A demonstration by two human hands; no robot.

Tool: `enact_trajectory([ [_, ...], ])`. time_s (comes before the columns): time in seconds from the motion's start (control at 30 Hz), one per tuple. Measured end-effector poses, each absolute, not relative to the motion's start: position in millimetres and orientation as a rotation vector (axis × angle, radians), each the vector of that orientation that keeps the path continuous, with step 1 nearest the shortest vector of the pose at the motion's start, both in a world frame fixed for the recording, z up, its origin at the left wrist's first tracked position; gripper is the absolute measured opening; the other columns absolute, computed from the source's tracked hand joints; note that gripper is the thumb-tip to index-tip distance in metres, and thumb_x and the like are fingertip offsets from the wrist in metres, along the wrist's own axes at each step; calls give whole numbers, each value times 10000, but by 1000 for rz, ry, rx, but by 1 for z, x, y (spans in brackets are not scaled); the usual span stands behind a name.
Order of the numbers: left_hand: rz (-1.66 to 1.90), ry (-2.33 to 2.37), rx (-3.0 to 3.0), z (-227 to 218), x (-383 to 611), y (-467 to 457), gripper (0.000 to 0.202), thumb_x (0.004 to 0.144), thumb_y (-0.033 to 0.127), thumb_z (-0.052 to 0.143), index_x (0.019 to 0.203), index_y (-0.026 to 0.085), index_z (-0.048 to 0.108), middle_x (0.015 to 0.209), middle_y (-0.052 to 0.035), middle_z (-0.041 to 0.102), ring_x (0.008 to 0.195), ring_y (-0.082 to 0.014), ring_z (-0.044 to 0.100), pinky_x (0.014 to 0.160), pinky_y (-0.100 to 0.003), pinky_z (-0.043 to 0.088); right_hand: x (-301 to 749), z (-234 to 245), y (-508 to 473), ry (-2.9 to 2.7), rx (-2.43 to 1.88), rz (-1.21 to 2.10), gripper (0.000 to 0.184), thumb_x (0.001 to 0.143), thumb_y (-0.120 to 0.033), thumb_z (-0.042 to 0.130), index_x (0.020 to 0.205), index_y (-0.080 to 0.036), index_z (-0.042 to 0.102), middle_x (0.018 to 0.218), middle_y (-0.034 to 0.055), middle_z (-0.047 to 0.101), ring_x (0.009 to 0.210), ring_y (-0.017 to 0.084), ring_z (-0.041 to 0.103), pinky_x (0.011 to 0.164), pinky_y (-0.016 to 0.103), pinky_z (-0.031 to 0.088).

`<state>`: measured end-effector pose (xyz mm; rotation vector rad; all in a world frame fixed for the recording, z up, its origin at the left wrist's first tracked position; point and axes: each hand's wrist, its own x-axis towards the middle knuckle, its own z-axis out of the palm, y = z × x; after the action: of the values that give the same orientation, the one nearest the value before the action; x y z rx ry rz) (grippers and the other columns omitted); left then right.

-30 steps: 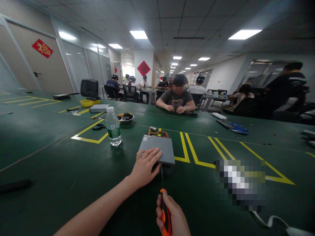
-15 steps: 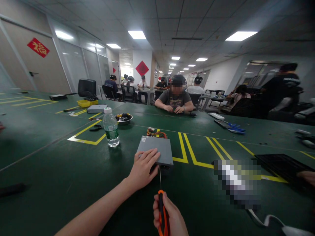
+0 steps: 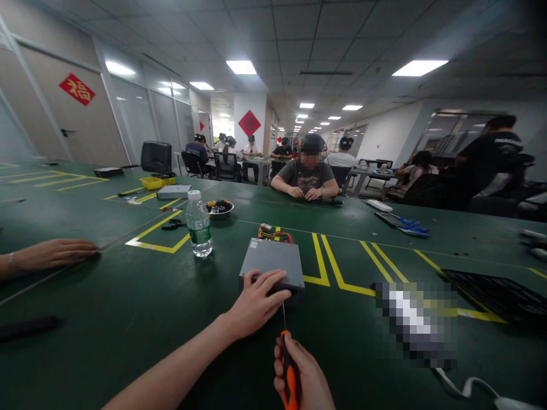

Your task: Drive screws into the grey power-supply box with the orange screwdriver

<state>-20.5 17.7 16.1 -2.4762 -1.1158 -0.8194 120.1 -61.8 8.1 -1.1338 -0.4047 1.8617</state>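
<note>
A grey metal computer power supply (image 3: 273,256) lies on the green table with its bundle of coloured cables (image 3: 276,233) at the far side. Across its near edge rests my left hand (image 3: 260,299), fingers stretched out and touching the case, not wrapped round it. My right hand (image 3: 301,367) is closed round the orange and black handle of a screwdriver (image 3: 289,373). The thin shaft points away from me, up to the near face of the power supply beneath my left fingers. Its tip is hidden there.
A water bottle (image 3: 199,225) stands left of the power supply, before a metal bowl (image 3: 219,208) of tools. Another person's hand (image 3: 60,253) lies at the left. A pixelated object (image 3: 414,324) and a black panel (image 3: 491,290) are to the right. Someone sits opposite (image 3: 310,171).
My left hand has shifted right along the near edge of the power supply. The screwdriver and my right hand also sit slightly further right. Another person's hand has come in from the left.
</note>
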Motion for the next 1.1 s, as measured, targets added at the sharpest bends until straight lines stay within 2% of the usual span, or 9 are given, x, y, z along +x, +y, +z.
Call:
enact_trajectory([
  [0.13,-878,-1079,-2510,11,-19,16,128,860,288,507,864,298,635,1298,2,479,1243,-217,368,968,-425,203,113,22,-65,-256,-1195,1866,283,731,-398,664,805,-133,597,581,-13,549,433,57,492,390,159,349],
  [0.33,-1013,-1147,-2501,5,-15,19,91,842,291,545,823,279,634,1243,9,526,1208,-195,408,950,-408,216,129,17,-79,-778,-1299,1564,347,843,-466,476,992,-163,556,867,85,619,681,171,625,603,298,522],
  [0.43,-1054,-1163,-2502,5,-15,19,93,839,264,549,817,271,639,1245,1,526,1191,-191,428,943,-400,226,154,16,-89,-1628,-1153,885,386,874,-394,430,1215,-215,462,1158,121,546,841,181,618,649,290,533],
  [0.5,-1066,-1168,-2515,5,-16,19,104,844,259,539,819,267,640,1252,-6,521,1193,-190,428,947,-399,227,168,21,-94,-2191,-884,280,383,834,-317,508,1204,-220,506,1274,150,471,891,195,603,689,291,531],
  [0.57,-1064,-1163,-2530,5,-17,18,115,850,262,529,819,263,639,1254,-8,519,1205,-193,419,959,-405,222,174,29,-94,-2404,-645,-215,302,843,-178,469,1127,-206,568,1184,136,558,848,175,606,682,264,525],
  [0.63,-1054,-1161,-2536,6,-18,17,120,855,256,517,834,263,635,1264,-9,509,1216,-197,410,977,-415,213,174,35,-90,-2482,-496,-426,284,853,-115,425,1074,-171,595,1092,120,619,787,152,605,670,238,515],
  [0.87,-952,-1264,-2495,15,-15,9,395,825,89,407,1189,227,475,1351,-63,433,1247,-181,377,997,-386,274,166,20,-68,-2376,-304,-509,109,815,-165,556,905,-146,616,826,101,659,584,128,571,528,247,470],
  [1.0,-990,-1329,-2380,11,-16,10,517,827,103,394,1334,169,322,1376,-83,409,1293,-187,313,1034,-380,258,170,11,-67,-2458,-420,-444,105,808,-140,548,866,-198,612,989,111,656,638,121,601,572,242,492],
  [1.1,-982,-1324,-2343,4,-17,12,452,858,155,400,1306,207,374,1355,-55,439,1269,-181,350,1043,-379,249,170,14,-70,-2467,-449,-357,174,829,-192,537,984,-224,609,1017,116,653,696,146,634,614,253,521],
])
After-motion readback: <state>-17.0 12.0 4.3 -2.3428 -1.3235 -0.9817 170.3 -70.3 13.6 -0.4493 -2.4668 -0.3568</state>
